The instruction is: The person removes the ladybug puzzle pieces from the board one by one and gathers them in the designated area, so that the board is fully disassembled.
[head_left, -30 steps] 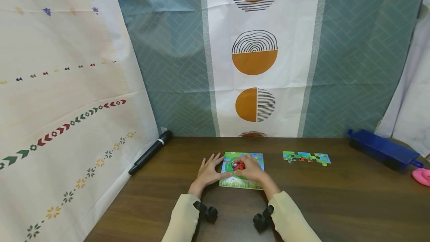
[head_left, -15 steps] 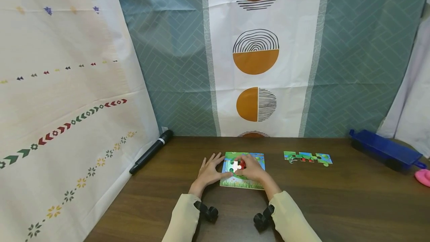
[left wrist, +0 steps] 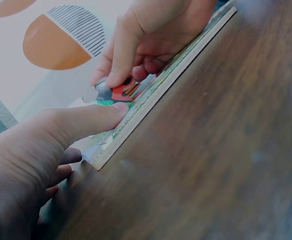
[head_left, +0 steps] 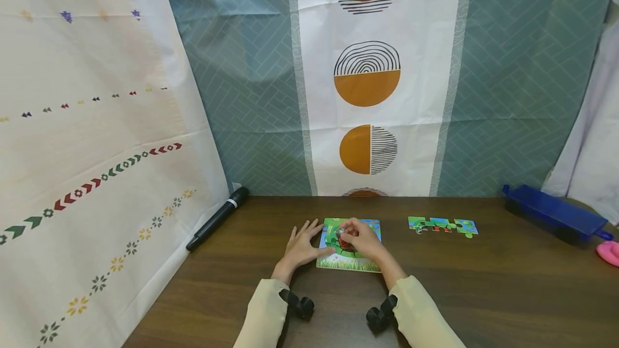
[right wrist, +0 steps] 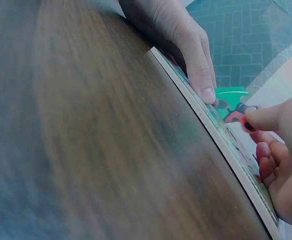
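Note:
A colourful jigsaw puzzle (head_left: pixel 345 265) in a flat tray, with a ladybug picture, lies on the brown table. My right hand (head_left: pixel 366 246) pinches a red and black puzzle piece (left wrist: pixel 120 93) between thumb and fingers, low over the middle of the puzzle. The piece is tilted in the left wrist view. My left hand (head_left: pixel 301 249) rests at the puzzle's left side, thumb stretched over the near part and the other fingers spread along the left edge. The right fingers hide part of the ladybug picture.
Three puzzle pieces (head_left: pixel 439 223) lie in a row to the right of the puzzle. A blue tray (head_left: pixel 556 211) stands at the back right, beside a pink object (head_left: pixel 608 253). A black marker-like stick (head_left: pixel 217 220) lies at the table's left edge.
The right hand has lifted and tilted a ladybug piece; a white gap showed half a second ago. Its fingers have shifted over the puzzle. The left hand has stayed in place.

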A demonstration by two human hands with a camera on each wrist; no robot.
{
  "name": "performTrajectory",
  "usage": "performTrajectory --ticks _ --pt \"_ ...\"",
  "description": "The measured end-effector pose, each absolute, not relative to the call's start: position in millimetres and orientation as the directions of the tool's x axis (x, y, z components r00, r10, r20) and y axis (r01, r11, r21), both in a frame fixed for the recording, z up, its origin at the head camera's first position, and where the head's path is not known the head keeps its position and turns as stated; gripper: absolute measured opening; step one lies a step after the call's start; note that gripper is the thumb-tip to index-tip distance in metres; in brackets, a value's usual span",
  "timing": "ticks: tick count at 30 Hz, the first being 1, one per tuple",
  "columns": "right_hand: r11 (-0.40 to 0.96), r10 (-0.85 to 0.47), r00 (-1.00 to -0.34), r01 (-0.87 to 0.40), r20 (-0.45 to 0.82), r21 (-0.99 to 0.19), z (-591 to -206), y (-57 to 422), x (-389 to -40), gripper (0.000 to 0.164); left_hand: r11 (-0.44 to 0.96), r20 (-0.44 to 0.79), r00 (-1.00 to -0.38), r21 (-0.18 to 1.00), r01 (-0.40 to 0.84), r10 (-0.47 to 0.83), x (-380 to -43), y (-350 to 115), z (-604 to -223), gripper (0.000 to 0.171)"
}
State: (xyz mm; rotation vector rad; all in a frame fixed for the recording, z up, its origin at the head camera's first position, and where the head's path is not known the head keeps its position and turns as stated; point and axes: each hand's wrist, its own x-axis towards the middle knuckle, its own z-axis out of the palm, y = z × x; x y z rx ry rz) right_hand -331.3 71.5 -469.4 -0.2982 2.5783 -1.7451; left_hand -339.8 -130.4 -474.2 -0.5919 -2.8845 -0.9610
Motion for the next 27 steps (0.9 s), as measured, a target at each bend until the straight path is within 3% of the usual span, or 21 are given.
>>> performTrajectory --ticks 16,27 --pt "0.151 0.011 -0.99 -0.137 0.14 -0.979 -463 84 -331 0.019 0.723 0.169 -0.923 0.579 0.377 0.346 -339 -132 -479 0.079" --pt "0.267 0.126 -0.981 -0.11 0.148 -0.957 -460 147 -330 0.024 0.71 0.18 -0.92 0.589 0.385 0.35 -339 -132 -476 0.08"
